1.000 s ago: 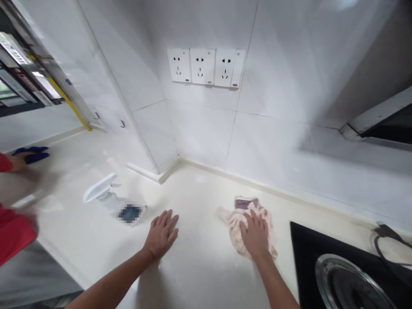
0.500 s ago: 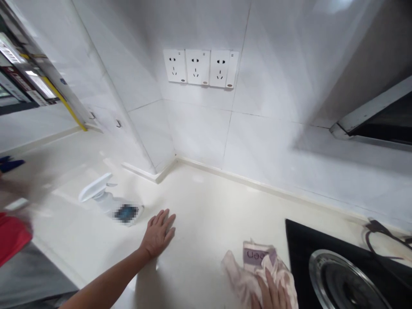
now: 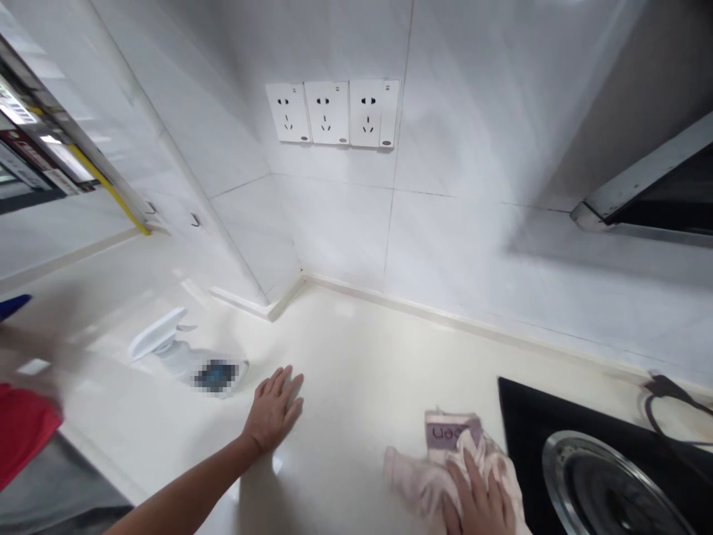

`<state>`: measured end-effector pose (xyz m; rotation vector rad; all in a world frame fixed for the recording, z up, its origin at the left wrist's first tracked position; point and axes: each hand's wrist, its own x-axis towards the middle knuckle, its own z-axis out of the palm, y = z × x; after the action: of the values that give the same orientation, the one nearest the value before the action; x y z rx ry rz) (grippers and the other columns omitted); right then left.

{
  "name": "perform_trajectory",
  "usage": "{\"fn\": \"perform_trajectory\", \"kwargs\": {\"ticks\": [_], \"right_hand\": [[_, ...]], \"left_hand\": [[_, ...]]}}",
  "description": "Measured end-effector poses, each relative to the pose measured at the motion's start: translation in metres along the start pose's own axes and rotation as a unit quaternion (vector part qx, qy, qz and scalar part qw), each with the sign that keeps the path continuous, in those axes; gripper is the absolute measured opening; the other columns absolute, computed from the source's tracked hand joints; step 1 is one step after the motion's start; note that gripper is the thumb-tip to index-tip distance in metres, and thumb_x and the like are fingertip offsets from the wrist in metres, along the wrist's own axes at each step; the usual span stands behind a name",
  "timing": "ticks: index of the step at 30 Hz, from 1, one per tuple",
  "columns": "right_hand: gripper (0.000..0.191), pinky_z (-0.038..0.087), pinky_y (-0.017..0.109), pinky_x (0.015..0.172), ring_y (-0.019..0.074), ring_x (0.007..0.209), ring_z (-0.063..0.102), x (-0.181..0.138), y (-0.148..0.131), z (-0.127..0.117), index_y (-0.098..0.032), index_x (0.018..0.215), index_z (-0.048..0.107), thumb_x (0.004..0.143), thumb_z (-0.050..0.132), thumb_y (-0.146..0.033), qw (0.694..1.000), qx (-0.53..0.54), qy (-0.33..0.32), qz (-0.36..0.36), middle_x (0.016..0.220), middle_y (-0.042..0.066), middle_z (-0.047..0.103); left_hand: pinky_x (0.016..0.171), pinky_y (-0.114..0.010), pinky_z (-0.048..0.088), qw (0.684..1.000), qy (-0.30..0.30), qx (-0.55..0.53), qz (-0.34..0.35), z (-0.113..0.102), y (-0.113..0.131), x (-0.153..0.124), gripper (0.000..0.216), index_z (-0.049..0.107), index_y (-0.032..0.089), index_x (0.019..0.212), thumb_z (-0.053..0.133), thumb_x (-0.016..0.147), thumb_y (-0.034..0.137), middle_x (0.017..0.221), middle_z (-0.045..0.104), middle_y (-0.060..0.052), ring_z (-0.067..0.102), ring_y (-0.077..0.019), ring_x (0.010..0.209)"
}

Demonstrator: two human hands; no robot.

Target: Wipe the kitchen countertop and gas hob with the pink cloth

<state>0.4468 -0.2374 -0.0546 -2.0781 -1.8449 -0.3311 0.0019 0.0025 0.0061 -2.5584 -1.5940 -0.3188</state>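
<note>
My left hand [image 3: 272, 412] lies flat on the cream countertop [image 3: 339, 371], fingers spread and holding nothing. To its left a white spray bottle [image 3: 175, 357] lies on its side, its label blurred out. At the lower right, my right hand [image 3: 483, 501] presses on a crumpled pale pink cloth [image 3: 417, 475] with its fingers bent into the folds. A purple patch with printed letters shows on the cloth. Just right of the cloth is the black cooktop [image 3: 529, 423], with a round metal ring [image 3: 557, 464] on it.
White tiled walls meet the counter behind, with three sockets [image 3: 326, 115] above. A metal-edged dark panel [image 3: 624, 193] juts in at right. A dark cord [image 3: 668, 390] lies behind the cooktop. Another person in red [image 3: 25, 431] stands at far left, near a blue object [image 3: 12, 306].
My right hand and the cloth have shifted slightly right, closer to the cooktop. My left hand stays in place on the counter. The view has tilted a little.
</note>
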Motion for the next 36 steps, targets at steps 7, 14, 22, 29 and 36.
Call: {"fn": "perform_trajectory", "kwargs": {"ticks": [7, 14, 22, 29, 36], "right_hand": [[0.045, 0.047, 0.057, 0.112, 0.0301, 0.133, 0.055, 0.144, -0.017, -0.012, -0.024, 0.136, 0.061, 0.099, 0.061, -0.048, 0.992, 0.027, -0.093, 0.083, 0.149, 0.012, 0.056], [0.048, 0.055, 0.052, 0.103, 0.0264, 0.123, 0.061, 0.202, -0.074, 0.008, -0.021, 0.136, 0.059, 0.097, 0.066, -0.048, 0.988, 0.079, -0.131, 0.010, 0.141, 0.010, 0.059], [0.050, 0.052, 0.055, 0.108, 0.0276, 0.127, 0.058, 0.172, -0.168, 0.005, -0.021, 0.137, 0.059, 0.097, 0.065, -0.050, 0.960, 0.180, -0.165, -0.134, 0.145, 0.011, 0.057], [0.040, 0.034, 0.055, 0.124, 0.0345, 0.150, 0.038, 0.077, -0.184, -0.005, -0.029, 0.125, 0.067, 0.086, 0.070, -0.040, 0.924, 0.275, -0.181, -0.193, 0.155, 0.004, 0.056], [0.034, 0.035, 0.053, 0.123, 0.0318, 0.149, 0.041, 0.079, -0.126, -0.010, -0.031, 0.121, 0.068, 0.088, 0.064, -0.037, 0.931, 0.257, -0.173, -0.191, 0.156, 0.000, 0.055]], "left_hand": [[0.115, -0.051, 0.037, 1.000, -0.003, -0.007, -0.002, 0.000, 0.000, -0.001, 0.052, 0.061, 0.026, 0.148, 0.047, 0.102, 0.046, 0.160, 0.052, -0.014, 0.044, -0.0344, 0.148], [0.113, -0.052, 0.038, 1.000, -0.014, -0.005, -0.008, -0.004, 0.003, 0.000, 0.052, 0.061, 0.027, 0.148, 0.047, 0.102, 0.046, 0.159, 0.052, -0.014, 0.044, -0.0346, 0.149], [0.114, -0.052, 0.037, 1.000, -0.001, -0.007, 0.002, -0.003, 0.004, -0.001, 0.051, 0.061, 0.026, 0.147, 0.049, 0.102, 0.046, 0.158, 0.053, -0.015, 0.045, -0.0350, 0.148], [0.113, -0.051, 0.037, 1.000, 0.002, 0.002, 0.002, -0.003, 0.003, -0.001, 0.051, 0.062, 0.027, 0.147, 0.050, 0.101, 0.045, 0.158, 0.054, -0.014, 0.045, -0.0344, 0.147], [0.113, -0.052, 0.038, 1.000, -0.014, -0.007, -0.004, -0.006, 0.004, -0.001, 0.052, 0.062, 0.025, 0.147, 0.048, 0.102, 0.046, 0.160, 0.052, -0.016, 0.044, -0.0359, 0.148]]}}
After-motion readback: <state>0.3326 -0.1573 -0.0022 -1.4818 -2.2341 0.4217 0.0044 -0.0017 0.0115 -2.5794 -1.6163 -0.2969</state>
